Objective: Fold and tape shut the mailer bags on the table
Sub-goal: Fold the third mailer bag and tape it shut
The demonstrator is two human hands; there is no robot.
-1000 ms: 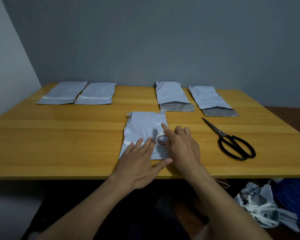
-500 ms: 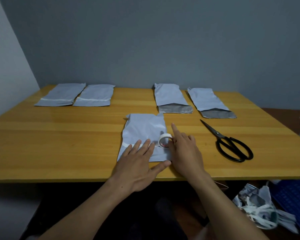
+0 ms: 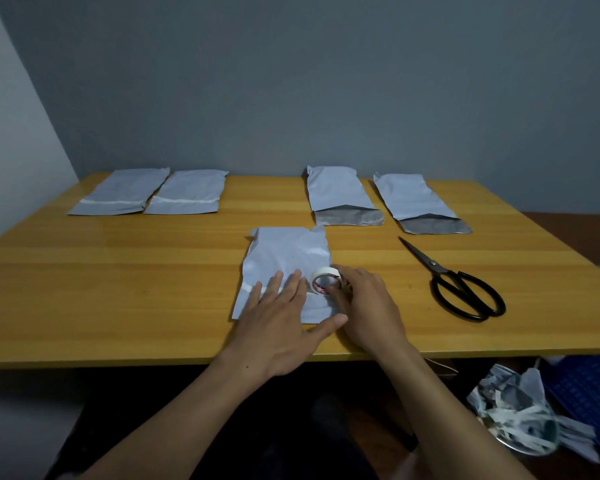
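A folded grey mailer bag (image 3: 284, 258) lies near the front edge of the wooden table (image 3: 118, 289), with a strip of white tape across it. My left hand (image 3: 281, 320) presses flat on its folded lower part, fingers spread. My right hand (image 3: 364, 306) grips a white tape roll (image 3: 325, 279) standing on edge at the bag's right side. Two taped bags (image 3: 122, 192) (image 3: 187, 192) lie at the back left. At the back right are two bags (image 3: 340, 195) (image 3: 413, 202) whose flaps lie open.
Black scissors (image 3: 461, 285) lie on the table to the right of my hands. Below the table's right corner stands a bin of paper scraps (image 3: 513, 417) beside a blue crate (image 3: 589, 393). A grey wall runs behind the table.
My right hand has curled its fingers around the tape roll and tipped it up at the bag's right edge. My left hand has stayed pressed on the bag.
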